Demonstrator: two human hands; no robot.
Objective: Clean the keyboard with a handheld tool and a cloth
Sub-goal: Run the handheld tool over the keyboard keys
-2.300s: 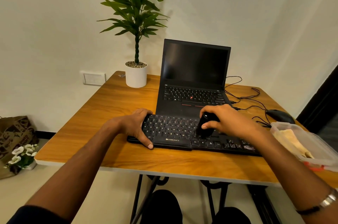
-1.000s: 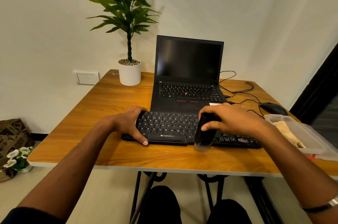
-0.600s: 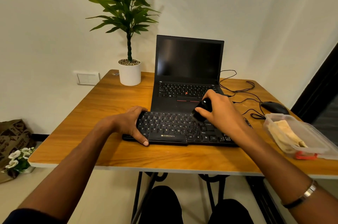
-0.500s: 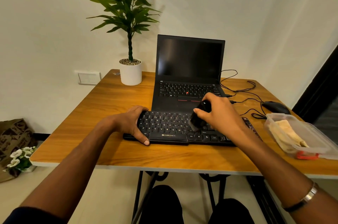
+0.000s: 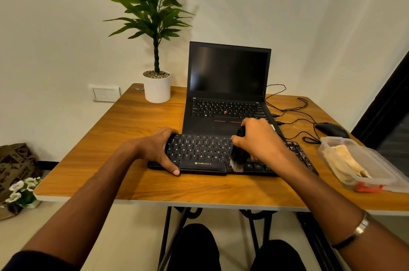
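A black keyboard (image 5: 199, 155) lies near the front edge of the wooden table (image 5: 124, 129). My left hand (image 5: 158, 149) grips its left end, thumb along the front edge. My right hand (image 5: 259, 141) holds a small black brush (image 5: 239, 158) over the keyboard's middle, its pale bristles down on the front row of keys. A folded yellowish cloth (image 5: 345, 163) lies in a clear plastic container (image 5: 376, 173) at the right.
An open black laptop (image 5: 228, 85) stands right behind the keyboard. A potted plant (image 5: 156, 86) stands at the back left. Cables (image 5: 294, 113) and a black mouse (image 5: 330, 129) lie at the back right. My knees show under the table.
My right hand drew the brush from the keyboard's back rows toward the front edge. Before that it lifted the brush from the front edge to the back. My left hand stayed put.
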